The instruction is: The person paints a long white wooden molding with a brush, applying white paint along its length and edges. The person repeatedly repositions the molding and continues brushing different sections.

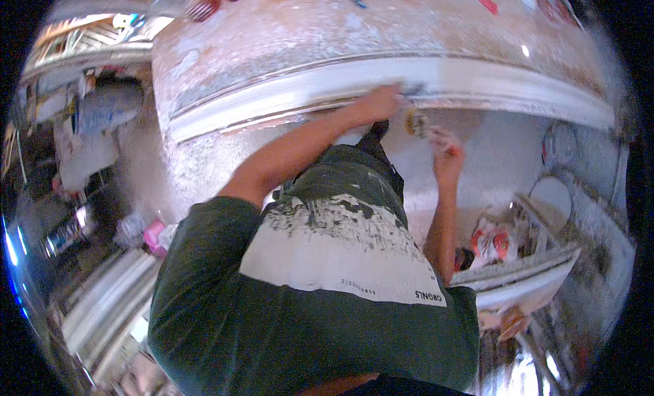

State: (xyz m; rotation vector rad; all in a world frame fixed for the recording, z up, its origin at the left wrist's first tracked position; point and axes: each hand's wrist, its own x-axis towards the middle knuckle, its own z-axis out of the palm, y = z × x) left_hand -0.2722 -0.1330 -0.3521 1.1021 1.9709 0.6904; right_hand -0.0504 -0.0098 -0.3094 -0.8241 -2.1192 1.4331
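1. The long white strip (pixel 490 82) lies crosswise on a mottled pinkish surface (pixel 272 38), in front of the person; probably it is placed so that both hands can reach it.
2. The left hand (pixel 385 101) is at the near edge of the white strip, beside a blurred dark thing (pixel 413 89). Its fingers seem curled, but I cannot tell what they grip.
3. The right hand (pixel 446 147) is on the near side of the white strip, close to a small yellowish thing (pixel 415 122); whether it pinches this, I cannot tell.
4. The dark shirt (pixel 306 314), nearer than the white strip, carries small printed letters, upside down here. No other writing is clear to me.
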